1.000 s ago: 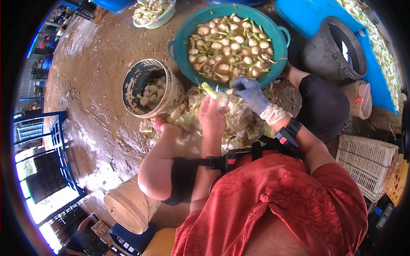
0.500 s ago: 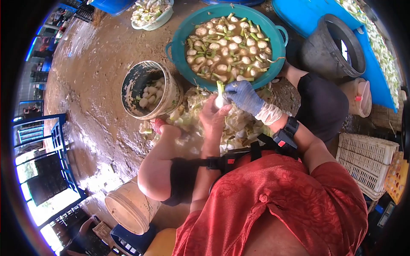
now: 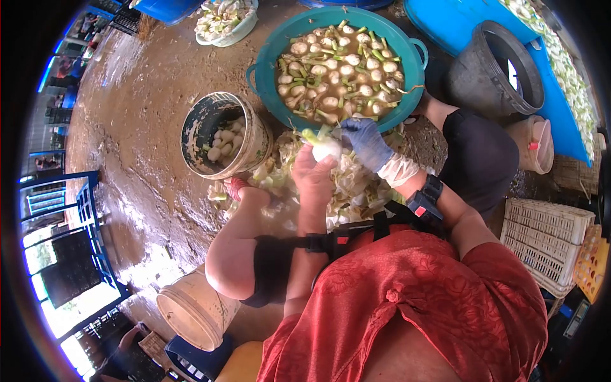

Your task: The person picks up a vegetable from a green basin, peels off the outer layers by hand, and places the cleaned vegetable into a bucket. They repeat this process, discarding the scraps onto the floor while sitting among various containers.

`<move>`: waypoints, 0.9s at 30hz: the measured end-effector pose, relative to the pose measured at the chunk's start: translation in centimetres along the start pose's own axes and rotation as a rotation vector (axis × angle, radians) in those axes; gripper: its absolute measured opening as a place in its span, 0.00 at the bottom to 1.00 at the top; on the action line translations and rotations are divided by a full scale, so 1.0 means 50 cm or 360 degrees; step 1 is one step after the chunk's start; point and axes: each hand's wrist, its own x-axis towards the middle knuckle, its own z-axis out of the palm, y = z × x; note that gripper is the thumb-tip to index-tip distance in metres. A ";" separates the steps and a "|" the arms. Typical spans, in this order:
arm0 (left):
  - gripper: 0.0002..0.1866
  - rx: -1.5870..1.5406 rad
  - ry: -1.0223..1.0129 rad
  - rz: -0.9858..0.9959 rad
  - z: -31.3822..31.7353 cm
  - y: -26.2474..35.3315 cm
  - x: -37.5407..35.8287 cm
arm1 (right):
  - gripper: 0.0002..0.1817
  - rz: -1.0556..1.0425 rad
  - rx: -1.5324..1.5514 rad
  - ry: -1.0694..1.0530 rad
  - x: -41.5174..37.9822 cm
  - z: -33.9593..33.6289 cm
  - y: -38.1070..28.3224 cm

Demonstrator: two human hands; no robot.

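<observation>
From my distant seat I see, in the lower left of the frame, a beige pail, tilted on its side. Left of the centre stands a dirty white bucket, with several peeled white bulbs inside. Above it, near the top edge, a pale basin contains leafy peelings.

In the middle, the bare left hand grips one white bulb with a green stalk; this bulb is just below the large teal tub. The tub, at upper centre, holds many stalked bulbs in brownish water. Under the hands there is a heap of pale peelings.

Just right of the gripped bulb is the right hand, in a blue glove, its fingers bent. I cannot tell if it holds something, or if it touches the bulb. Further right I see a black bucket and, below it, a white plastic crate.
</observation>
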 end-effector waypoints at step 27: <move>0.25 0.0165 -0.0176 -0.0232 0.007 0.021 -0.001 | 0.09 -0.0577 -0.0020 -0.0420 0.010 -0.028 -0.023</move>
